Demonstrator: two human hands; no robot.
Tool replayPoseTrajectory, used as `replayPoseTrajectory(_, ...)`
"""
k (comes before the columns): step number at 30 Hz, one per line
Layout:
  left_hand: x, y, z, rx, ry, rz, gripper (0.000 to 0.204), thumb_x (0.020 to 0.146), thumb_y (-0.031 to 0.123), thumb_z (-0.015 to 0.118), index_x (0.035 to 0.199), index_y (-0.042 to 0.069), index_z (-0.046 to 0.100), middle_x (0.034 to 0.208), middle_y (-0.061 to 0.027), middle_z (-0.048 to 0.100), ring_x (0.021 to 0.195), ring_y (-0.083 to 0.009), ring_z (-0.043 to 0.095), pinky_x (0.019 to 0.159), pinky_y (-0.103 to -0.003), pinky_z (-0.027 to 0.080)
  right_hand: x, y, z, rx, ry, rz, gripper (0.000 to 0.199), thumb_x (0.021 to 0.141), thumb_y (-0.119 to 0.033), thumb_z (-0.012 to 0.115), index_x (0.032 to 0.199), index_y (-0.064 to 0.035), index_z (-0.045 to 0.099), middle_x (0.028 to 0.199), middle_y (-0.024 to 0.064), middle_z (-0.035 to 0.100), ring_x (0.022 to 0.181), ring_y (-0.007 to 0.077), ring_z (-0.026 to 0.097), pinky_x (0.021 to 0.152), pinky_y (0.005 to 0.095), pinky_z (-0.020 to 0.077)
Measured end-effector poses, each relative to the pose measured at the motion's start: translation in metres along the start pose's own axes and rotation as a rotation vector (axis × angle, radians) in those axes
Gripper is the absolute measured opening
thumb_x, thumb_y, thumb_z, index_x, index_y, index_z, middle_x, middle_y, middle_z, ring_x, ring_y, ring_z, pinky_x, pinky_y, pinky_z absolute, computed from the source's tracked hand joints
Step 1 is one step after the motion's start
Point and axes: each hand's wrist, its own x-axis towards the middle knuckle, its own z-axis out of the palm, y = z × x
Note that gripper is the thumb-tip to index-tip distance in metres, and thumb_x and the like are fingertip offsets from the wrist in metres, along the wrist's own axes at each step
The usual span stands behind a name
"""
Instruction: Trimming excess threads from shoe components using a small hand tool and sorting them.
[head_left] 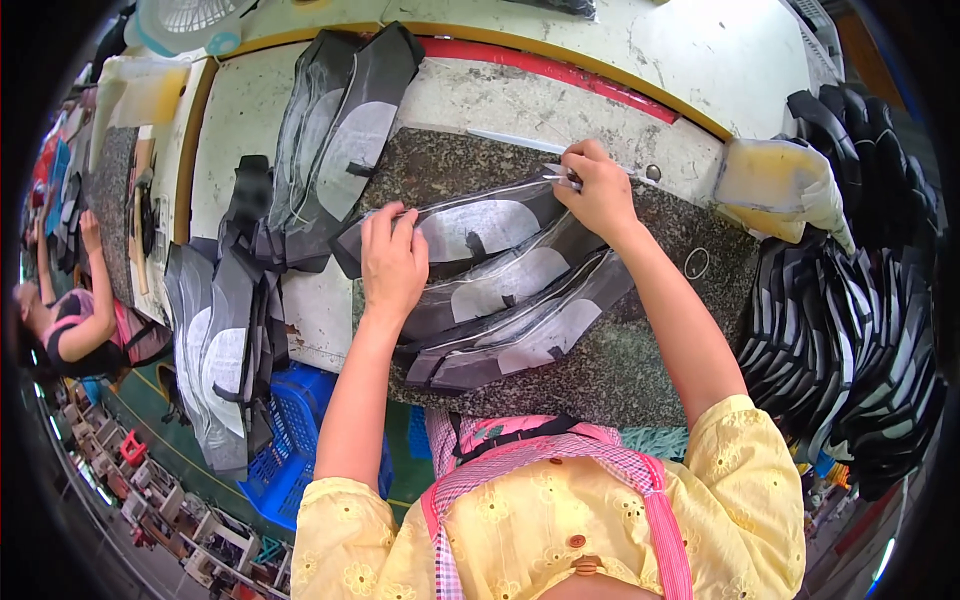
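Three dark grey pieces with pale rounded patches, like shoe-upper parts, lie overlapping on a speckled stone slab (pixel 640 350). My left hand (pixel 393 262) is closed on the left end of the farthest shoe-upper piece (pixel 475 228), fingers bent over its edge. At that piece's right end, my right hand (pixel 600 192) pinches a small metal tool that looks like thread snips (pixel 562 177); its handles are partly hidden by the fingers. The middle piece (pixel 510 285) and the nearest piece (pixel 550 337) lie untouched, each with a small black tab.
More shoe-upper pieces (pixel 345 145) lie at the far left, and others (pixel 215 345) hang over the table's left edge. A large stack (pixel 840 330) stands at right, beside a yellowed block (pixel 765 185). A blue basket (pixel 290 440) is below. Another person (pixel 85 325) works at left.
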Motion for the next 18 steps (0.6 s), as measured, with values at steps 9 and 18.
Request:
replayPoseTrajectory(9, 0.037, 0.066, 0.036, -0.038, -0.14, 0.242, 0.041, 0.074, 0.014, 0.063, 0.113, 0.004, 0.054, 0.104, -0.0086, 0.053, 0.096, -0.0257, 0.049, 0.08, -0.036, 0.043, 0.011, -0.002, 0.003, 0.007, -0.01, 0.094, 0.021, 0.065, -0.019, 0.07, 0.079, -0.0053, 0.062, 0.091, 0.0074, 0.057, 0.08, 0.0278, 0.06, 0.071, 0.0371, 0.0485)
replayPoseTrajectory(18, 0.041, 0.069, 0.039, 0.085, -0.108, 0.308, 0.041, 0.071, 0.02, 0.063, 0.109, 0.007, 0.055, 0.094, -0.0039, 0.05, 0.087, -0.0215, 0.048, 0.069, -0.034, 0.043, 0.022, -0.006, 0.0, -0.086, -0.07, 0.247, 0.02, 0.066, -0.019, 0.071, 0.075, -0.0063, 0.058, 0.084, 0.0099, 0.057, 0.08, 0.0304, 0.059, 0.07, 0.0389, 0.0473)
